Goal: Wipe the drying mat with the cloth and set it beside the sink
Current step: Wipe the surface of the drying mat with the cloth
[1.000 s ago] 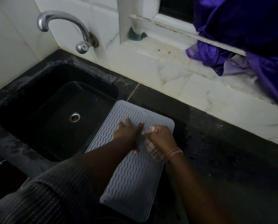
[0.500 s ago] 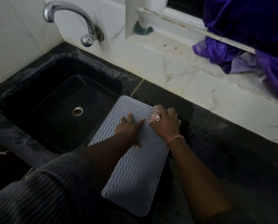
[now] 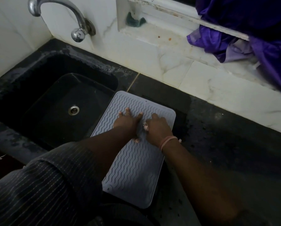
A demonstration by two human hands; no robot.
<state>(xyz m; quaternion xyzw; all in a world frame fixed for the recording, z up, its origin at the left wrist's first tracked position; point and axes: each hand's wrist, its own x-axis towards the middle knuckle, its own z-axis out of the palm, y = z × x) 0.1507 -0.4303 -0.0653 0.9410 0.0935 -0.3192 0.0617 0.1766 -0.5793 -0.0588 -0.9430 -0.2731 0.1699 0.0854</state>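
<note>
Head view. Dark stone desk (image 3: 226, 144) runs along a white marble-tiled wall, with a black sink (image 3: 43, 101) set into its left part and a chrome tap (image 3: 63, 15) mounted on the wall above the basin. On the white window ledge above the tiles lie a small green object (image 3: 134, 20) and a bundle of purple fabric (image 3: 250, 35).

Drying mat (image 3: 136, 160): grey, wave-ribbed, rounded corners; it lies flat on the desk just beside the sink's right rim, its long side pointing away from the person. Its near end reaches the desk's front edge.

Left hand (image 3: 126, 123): fingers straight and spread, palm down, pressing the far half of the mat; a ring shows on one finger. A dark pin-striped sleeve (image 3: 43, 185) covers the left upper arm.

Right hand (image 3: 157, 128): just beside the left, on the mat's far right part, its grip curled round the cloth (image 3: 145, 127), of which only a small pale corner shows at the thumb side. A pink band (image 3: 168, 141) circles the right wrist.
</note>
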